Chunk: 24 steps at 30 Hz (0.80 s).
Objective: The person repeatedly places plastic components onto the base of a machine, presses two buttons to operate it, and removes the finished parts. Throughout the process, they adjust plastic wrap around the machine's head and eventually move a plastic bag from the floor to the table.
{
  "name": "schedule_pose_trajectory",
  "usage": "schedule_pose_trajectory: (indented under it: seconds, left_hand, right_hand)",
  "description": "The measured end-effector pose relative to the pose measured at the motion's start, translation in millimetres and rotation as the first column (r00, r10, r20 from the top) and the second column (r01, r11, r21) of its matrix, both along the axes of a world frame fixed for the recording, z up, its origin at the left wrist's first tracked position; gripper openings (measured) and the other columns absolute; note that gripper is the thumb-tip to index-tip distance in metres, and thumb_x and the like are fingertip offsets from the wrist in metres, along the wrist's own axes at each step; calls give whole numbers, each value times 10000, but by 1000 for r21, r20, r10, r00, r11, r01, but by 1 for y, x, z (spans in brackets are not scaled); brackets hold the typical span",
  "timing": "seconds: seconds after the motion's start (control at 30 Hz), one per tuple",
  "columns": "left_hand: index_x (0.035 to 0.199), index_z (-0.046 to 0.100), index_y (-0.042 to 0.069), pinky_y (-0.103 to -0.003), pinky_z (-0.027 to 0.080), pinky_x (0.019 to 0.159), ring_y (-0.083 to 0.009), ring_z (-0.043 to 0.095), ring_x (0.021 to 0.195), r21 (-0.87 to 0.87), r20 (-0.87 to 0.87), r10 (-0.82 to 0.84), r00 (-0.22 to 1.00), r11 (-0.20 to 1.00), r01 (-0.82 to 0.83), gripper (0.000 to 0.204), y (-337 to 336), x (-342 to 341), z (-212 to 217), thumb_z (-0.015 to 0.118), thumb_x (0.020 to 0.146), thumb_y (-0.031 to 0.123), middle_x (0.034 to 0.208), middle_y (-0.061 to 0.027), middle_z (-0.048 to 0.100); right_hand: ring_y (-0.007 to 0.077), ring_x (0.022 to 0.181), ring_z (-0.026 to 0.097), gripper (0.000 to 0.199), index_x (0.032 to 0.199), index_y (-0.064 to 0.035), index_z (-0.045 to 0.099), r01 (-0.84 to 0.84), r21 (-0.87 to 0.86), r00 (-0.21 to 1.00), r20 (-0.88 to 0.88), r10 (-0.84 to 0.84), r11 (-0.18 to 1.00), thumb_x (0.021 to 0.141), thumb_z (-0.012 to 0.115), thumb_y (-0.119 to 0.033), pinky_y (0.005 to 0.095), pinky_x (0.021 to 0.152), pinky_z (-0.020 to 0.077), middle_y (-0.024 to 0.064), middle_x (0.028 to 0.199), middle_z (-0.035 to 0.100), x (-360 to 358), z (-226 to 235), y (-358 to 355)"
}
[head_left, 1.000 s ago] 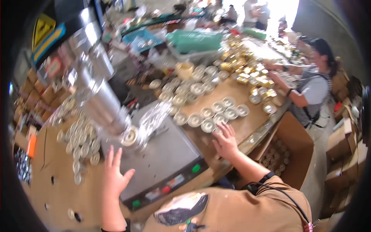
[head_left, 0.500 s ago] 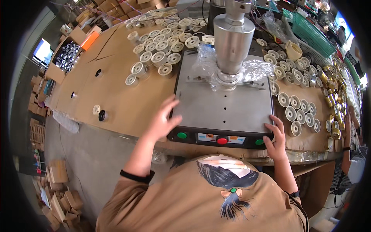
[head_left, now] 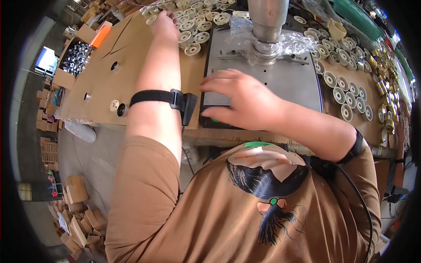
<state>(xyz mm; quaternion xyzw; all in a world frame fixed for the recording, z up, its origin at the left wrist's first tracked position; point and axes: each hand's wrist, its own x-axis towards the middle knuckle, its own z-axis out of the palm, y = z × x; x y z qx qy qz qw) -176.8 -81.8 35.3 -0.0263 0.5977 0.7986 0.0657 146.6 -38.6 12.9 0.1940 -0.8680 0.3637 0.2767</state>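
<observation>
My left arm stretches to the far left of the table, where my left hand (head_left: 165, 27) is at the edge of a group of cream round cup-shaped parts (head_left: 193, 49). Its fingers are partly hidden, so any grip there does not show. Across the front of the press machine (head_left: 289, 87) reaches my right hand (head_left: 239, 98), slightly blurred, its thumb and fingers apart and nothing between them. It hovers over the metal plate's left side and covers much of the control panel. Above the plate stands the silver press head (head_left: 268, 26), with clear plastic film (head_left: 296, 43) wrapped around its lower end.
More cream cup-shaped parts (head_left: 346, 112) stand right of the machine, beside gold-coloured ones (head_left: 380, 87). Black round pieces (head_left: 122, 109) and a cream one (head_left: 114, 105) sit on the brown board (head_left: 98, 83) at left. A green basket (head_left: 357, 17) stands far right. Another person's arm (head_left: 400, 144) shows at right.
My left hand has left the machine's left edge and reached far left to the cream parts. My right hand has swung from the right corner to the left side. The view has shifted.
</observation>
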Motion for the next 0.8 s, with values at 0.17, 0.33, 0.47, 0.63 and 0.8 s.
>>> schedule_pose_trajectory:
  seconds: [0.17, 0.33, 0.47, 0.63, 0.8]
  left_hand:
    - [981, 692, 49, -388, 460, 615, -196, 642, 704, 305, -66, 22, 998, 952, -1, 243, 7, 25, 19, 603, 962, 275, 842, -53, 721]
    - [1099, 596, 91, -410, 437, 919, -213, 616, 931, 500, -118, -102, 988, 853, 148, 197, 3, 36, 41, 512, 1011, 246, 982, -28, 654]
    - [853, 580, 153, -361, 409, 751, -164, 581, 773, 639, -221, -141, 965, 727, 253, 143, 14, 55, 56, 585, 952, 256, 778, 27, 615]
    - [817, 572, 147, -349, 409, 716, -169, 562, 709, 696, -177, -223, 959, 661, 282, 155, 11, 88, 73, 553, 953, 219, 760, 19, 606]
    - [809, 569, 130, -358, 421, 688, -177, 563, 694, 739, -138, -199, 970, 631, 235, 175, 15, 121, 87, 530, 960, 209, 739, -1, 598]
  right_hand:
    - [363, 1026, 651, 507, 1161, 39, 634, 224, -169, 966, 169, -196, 960, 809, 781, -296, 430, 925, 520, 207, 1083, 687, 5, -9, -36]
    - [201, 934, 671, 556, 1223, 67, 585, 174, -598, 658, 662, 359, 783, 864, 766, -318, 330, 754, 558, 135, 1020, 688, -1, -22, -37]
    - [166, 874, 673, 448, 1260, 36, 578, 214, -820, 632, 530, 565, 531, 898, 707, -194, 292, 727, 568, 105, 1030, 675, 0, -34, -41]
    - [169, 860, 688, 551, 1405, 1, 476, 129, -865, 558, 468, 685, 486, 884, 638, -77, 292, 761, 610, 99, 1084, 669, 16, -26, -39]
    - [151, 781, 672, 409, 1254, -6, 576, 221, -886, 660, 444, 606, 408, 849, 626, -29, 283, 678, 586, 77, 972, 669, 8, -32, -46]
